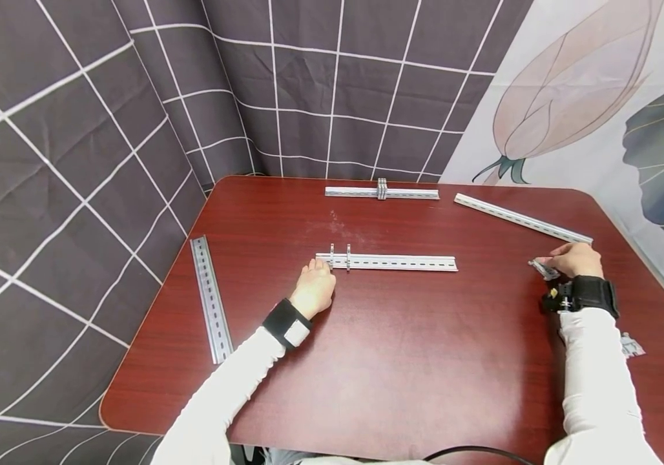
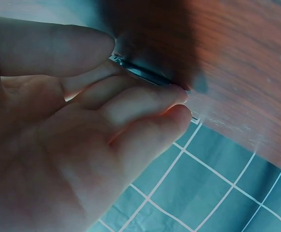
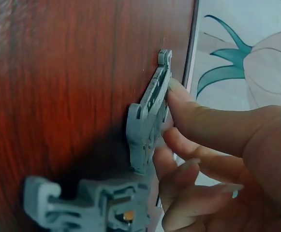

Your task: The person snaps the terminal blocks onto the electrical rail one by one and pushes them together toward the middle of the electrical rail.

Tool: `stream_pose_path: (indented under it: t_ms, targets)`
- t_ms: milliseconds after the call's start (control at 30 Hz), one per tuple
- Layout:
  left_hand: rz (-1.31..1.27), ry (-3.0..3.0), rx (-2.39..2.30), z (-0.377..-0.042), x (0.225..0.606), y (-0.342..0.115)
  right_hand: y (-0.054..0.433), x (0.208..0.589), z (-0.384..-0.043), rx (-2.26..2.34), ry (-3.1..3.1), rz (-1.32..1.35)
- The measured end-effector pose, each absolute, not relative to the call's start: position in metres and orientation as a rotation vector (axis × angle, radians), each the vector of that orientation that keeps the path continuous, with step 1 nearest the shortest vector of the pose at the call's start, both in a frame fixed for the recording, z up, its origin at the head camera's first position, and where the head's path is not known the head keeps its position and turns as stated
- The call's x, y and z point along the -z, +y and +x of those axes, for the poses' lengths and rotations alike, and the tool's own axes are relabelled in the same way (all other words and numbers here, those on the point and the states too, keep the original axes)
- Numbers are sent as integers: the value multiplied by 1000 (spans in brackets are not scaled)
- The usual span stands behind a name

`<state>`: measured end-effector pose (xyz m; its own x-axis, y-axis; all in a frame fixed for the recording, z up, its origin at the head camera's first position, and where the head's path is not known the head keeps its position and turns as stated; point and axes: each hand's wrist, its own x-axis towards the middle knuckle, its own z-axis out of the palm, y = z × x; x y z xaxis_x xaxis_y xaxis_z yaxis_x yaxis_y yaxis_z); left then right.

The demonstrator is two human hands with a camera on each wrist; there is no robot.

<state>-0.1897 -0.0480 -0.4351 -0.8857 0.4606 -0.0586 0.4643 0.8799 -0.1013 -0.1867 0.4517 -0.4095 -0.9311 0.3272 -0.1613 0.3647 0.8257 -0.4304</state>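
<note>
My left hand (image 1: pixel 314 287) is at the left end of a slotted metal DIN rail (image 1: pixel 404 262) in the middle of the table, thumb and fingertips gripping that end. Two thin upright pieces (image 1: pixel 348 257) sit across the rail just beyond the fingers. In the left wrist view the hand (image 2: pixel 96 130) hides most of the rail. Over at the right, my right hand (image 1: pixel 581 259) pinches a flat grey terminal block (image 3: pixel 150 116) between thumb and fingertips, close to the tabletop. A second grey block (image 3: pixel 87 205) shows near the right wrist camera.
At the back lies a rail (image 1: pixel 349 192) with several blocks (image 1: pixel 382 188) clustered on it. Another rail (image 1: pixel 518 217) slants at the back right, and one (image 1: pixel 212 300) lies along the left side. Some grey pieces (image 1: pixel 632 345) are beside the right forearm on the red-brown table (image 1: pixel 413 361).
</note>
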Motion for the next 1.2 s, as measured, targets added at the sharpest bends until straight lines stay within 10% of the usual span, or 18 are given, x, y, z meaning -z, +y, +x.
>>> stream_pose_path:
  t_ms: [1200]
  targets:
    - [753,3037,224,-189,436,-46,382,393,-194,635,2984,210]
